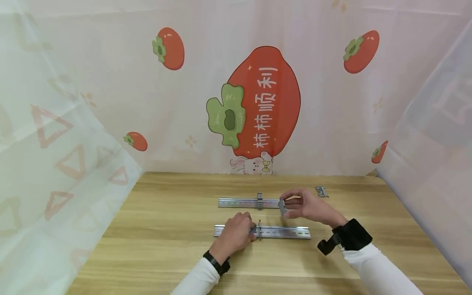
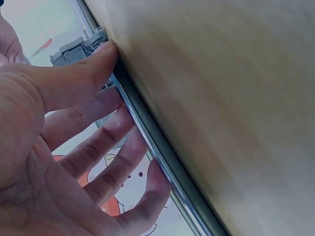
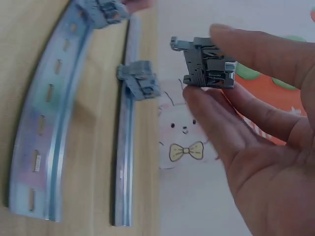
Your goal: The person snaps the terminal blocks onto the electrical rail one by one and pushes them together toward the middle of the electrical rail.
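Cloth (image 1: 199,24) at back and sides, pale, softly creased, pinkish triangles on left side. Desk (image 1: 147,262) in front, light wood grain, back edge along rear cloth. Large fruit (image 1: 287,110) printed on rear cloth: red, green leaf cap to left, white characters turned on their side. Sleeves (image 1: 383,268) white, both reaching in from bottom edge.

Near rail (image 1: 287,232): silver metal, slotted, laid crosswise on desk, right half bare. Far rail (image 1: 236,202) behind it, same kind, roughly parallel, well apart from near one.

Left hand (image 1: 236,231) over near rail, left of its middle. Thumb on near side, other fingers reaching to far side; thumb and forefinger clamped at near block, contact partly hidden. Right hand (image 1: 309,207) raised beside right end of far rail, thumb and fingers pinched together on held block.

Rabbit (image 1: 254,165) printed below large fruit, low on cloth, yellow bow. Black camera (image 1: 352,235) strapped to right wrist; black strap (image 1: 216,263) round left.

Blocks last, all grey, small. Near block (image 1: 259,229) upright on near rail, just right of left fingertips. Far block (image 1: 259,200) seated across far rail, ribbed. Held block (image 1: 282,207) in air, in right fingertips, clear of both rails in right wrist view. Spare block (image 1: 321,191) on desk, beyond right hand, near back edge.
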`<action>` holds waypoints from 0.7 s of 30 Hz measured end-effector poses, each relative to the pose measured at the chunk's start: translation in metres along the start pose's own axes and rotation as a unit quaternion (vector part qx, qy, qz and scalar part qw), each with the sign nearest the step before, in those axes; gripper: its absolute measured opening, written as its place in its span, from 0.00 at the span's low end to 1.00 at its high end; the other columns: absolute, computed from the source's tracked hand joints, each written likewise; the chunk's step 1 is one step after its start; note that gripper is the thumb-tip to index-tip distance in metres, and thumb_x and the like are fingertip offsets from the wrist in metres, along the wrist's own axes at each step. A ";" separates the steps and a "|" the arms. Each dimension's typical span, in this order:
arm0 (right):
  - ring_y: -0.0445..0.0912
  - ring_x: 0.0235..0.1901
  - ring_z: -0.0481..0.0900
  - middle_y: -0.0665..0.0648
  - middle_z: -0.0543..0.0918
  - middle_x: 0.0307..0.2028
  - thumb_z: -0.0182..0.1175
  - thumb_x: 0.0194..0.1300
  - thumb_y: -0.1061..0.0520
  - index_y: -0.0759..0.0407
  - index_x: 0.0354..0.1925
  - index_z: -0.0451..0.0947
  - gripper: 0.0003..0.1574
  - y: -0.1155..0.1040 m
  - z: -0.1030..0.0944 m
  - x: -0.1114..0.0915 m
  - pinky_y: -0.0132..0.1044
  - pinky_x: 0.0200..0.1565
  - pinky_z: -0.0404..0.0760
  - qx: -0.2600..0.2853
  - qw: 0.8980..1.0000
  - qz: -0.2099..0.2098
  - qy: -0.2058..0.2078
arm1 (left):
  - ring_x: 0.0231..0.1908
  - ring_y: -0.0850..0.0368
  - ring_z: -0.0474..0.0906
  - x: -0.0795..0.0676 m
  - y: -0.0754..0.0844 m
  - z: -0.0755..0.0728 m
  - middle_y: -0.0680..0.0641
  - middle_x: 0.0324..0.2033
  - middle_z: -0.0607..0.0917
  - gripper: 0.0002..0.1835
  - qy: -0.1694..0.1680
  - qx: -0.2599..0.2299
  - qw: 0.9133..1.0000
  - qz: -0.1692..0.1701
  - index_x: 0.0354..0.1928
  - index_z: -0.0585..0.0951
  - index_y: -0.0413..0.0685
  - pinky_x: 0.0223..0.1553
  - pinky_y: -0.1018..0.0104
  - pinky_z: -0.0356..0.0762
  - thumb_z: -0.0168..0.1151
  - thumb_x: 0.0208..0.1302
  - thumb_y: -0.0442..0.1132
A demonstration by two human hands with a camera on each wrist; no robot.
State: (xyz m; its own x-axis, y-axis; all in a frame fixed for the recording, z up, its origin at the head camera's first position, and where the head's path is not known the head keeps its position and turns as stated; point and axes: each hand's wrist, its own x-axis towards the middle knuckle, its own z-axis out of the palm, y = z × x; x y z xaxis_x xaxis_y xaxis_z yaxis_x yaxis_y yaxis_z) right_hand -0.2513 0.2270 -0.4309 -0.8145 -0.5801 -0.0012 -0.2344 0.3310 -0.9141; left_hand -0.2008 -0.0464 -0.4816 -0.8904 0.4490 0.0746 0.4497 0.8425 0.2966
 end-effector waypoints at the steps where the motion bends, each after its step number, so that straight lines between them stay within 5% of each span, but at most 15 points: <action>1: 0.60 0.56 0.80 0.68 0.78 0.57 0.74 0.60 0.60 0.72 0.61 0.74 0.35 0.001 0.004 0.000 0.42 0.53 0.81 -0.023 1.000 -0.009 0.001 | 0.34 0.57 0.74 0.000 0.000 -0.001 0.54 0.34 0.79 0.16 0.000 0.000 1.000 0.000 0.47 0.90 0.46 0.28 0.64 0.72 0.78 0.58 0.43; 7: 0.49 0.41 0.78 0.55 0.82 0.42 0.74 0.61 0.54 0.69 0.57 0.80 0.30 0.010 0.026 0.005 0.41 0.45 0.80 -0.142 0.989 -0.036 -0.002 | 0.34 0.57 0.74 0.003 -0.002 -0.002 0.54 0.33 0.79 0.15 -0.005 0.002 1.000 -0.001 0.46 0.90 0.46 0.29 0.62 0.73 0.78 0.58 0.43; 13: 0.51 0.42 0.77 0.55 0.81 0.42 0.75 0.59 0.57 0.69 0.54 0.80 0.27 0.013 0.042 0.015 0.45 0.46 0.78 -0.178 0.983 -0.048 -0.023 | 0.34 0.56 0.74 0.004 -0.002 -0.004 0.54 0.33 0.79 0.14 -0.009 0.004 1.000 0.002 0.45 0.91 0.47 0.30 0.61 0.73 0.77 0.58 0.43; 21: 0.55 0.47 0.75 0.57 0.80 0.43 0.76 0.58 0.59 0.68 0.50 0.83 0.24 0.012 0.053 0.019 0.54 0.50 0.75 -0.188 0.982 -0.006 -0.020 | 0.34 0.57 0.74 0.003 -0.002 -0.002 0.54 0.33 0.79 0.15 -0.012 -0.001 1.000 0.002 0.45 0.91 0.47 0.30 0.62 0.74 0.78 0.57 0.43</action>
State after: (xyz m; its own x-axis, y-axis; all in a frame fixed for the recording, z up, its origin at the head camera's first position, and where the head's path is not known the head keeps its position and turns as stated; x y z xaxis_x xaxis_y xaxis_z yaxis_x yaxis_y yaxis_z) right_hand -0.2417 0.1800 -0.4631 -0.7906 -0.6121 -0.0135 -0.4295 0.5702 -0.7003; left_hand -0.2048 -0.0470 -0.4797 -0.8869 0.4589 0.0534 0.4528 0.8405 0.2975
